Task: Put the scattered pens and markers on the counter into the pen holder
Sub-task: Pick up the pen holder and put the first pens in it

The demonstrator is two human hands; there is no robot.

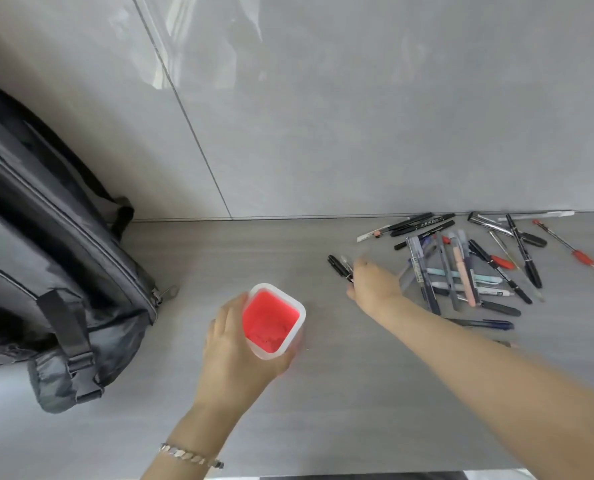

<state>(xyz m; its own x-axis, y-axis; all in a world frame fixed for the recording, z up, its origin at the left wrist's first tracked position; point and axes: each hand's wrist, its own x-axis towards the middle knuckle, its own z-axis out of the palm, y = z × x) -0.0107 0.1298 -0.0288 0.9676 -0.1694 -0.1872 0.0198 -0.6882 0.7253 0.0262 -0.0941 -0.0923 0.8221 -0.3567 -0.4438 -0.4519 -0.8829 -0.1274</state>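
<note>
The surface (323,393) is grey and smooth, and a shiny grey wall (357,116) stands behind it. A dark bag (46,271) leans on the far left. Near the middle stands the holder (274,321), a see-through cup with a red bottom. It looks empty, with no pen in it that I can see. The left hand (234,344) is wrapped around the side of the holder, so its grip is closed on the cup and keeps it steady. A silver bracelet (189,455) sits on that wrist. The right hand (375,282) reaches out to a black pen (338,266) that lies a little apart from the others. The fingers are on it or right by it, but the hand is blurry, so I cannot tell if the grip has pinched the pen yet. Off to the right is the pile of pens (461,268), many of them, black, blue, pink and red, lying crossed over each other near the wall. I think the job has only just begun. Nothing is put away, and all the pens are left to do.
</note>
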